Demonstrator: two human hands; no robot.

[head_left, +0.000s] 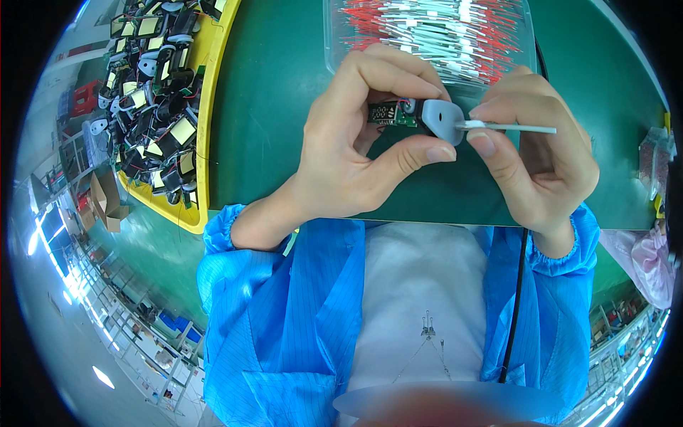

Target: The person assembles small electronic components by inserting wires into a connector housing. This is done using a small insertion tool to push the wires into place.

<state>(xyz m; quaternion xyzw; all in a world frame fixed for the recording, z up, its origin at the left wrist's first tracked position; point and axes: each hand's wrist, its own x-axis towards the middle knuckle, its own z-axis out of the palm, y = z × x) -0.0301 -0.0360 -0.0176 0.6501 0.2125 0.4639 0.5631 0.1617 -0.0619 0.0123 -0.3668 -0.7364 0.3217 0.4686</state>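
Between the fingers and thumb of my left hand [363,135] sits a small electronic unit [442,121], with a light grey rounded cap and a green circuit board at its left end. My right hand [544,142] pinches a thin white stick-like piece [519,128] between thumb and forefinger. Its left tip meets the right edge of the grey cap; whether it goes inside cannot be made out. Both hands are raised over the green table, near its front edge.
A clear plastic box [329,43] of many thin red and pale green-white sticks stands at the back. At the left, a yellow bin [213,85] is heaped with similar electronic units. A black cable [518,306] hangs over the table's front edge. A clear bag [654,164] lies far right.
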